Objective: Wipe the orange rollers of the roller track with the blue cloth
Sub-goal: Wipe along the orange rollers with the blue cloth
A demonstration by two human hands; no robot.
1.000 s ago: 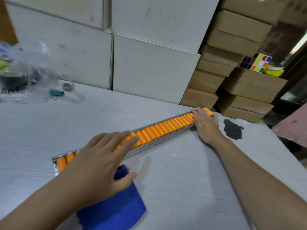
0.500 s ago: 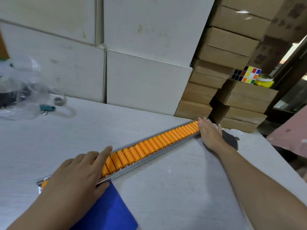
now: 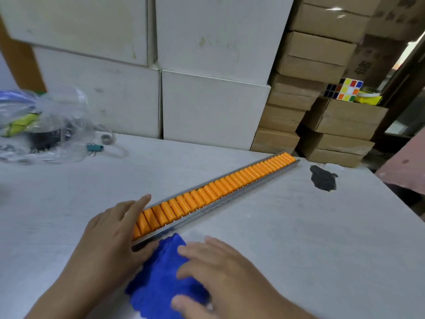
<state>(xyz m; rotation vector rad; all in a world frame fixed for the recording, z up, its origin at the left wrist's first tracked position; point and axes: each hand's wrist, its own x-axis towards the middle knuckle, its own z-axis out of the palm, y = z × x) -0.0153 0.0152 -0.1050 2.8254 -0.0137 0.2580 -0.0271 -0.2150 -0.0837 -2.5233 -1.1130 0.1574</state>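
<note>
The roller track (image 3: 232, 199), a grey metal rail with a row of orange rollers (image 3: 216, 188), lies diagonally on the white table from near left to far right. My left hand (image 3: 110, 236) covers its near end, with fingers across the rollers and the thumb against the near rail. The blue cloth (image 3: 161, 279) lies bunched on the table just in front of that end. My right hand (image 3: 218, 272) rests on top of the cloth, with fingers and thumb closing on its folds.
White cartons (image 3: 207, 107) stand along the table's back and brown cartons (image 3: 296, 93) are stacked at the right, with a puzzle cube (image 3: 347, 89) on them. A clear plastic bag (image 3: 43, 125) and a binder clip (image 3: 94, 148) lie far left. A dark patch (image 3: 322, 178) marks the table near the track's far end.
My right hand has left the far end of the track and come back onto the blue cloth. My left hand stays on the near end of the track.
</note>
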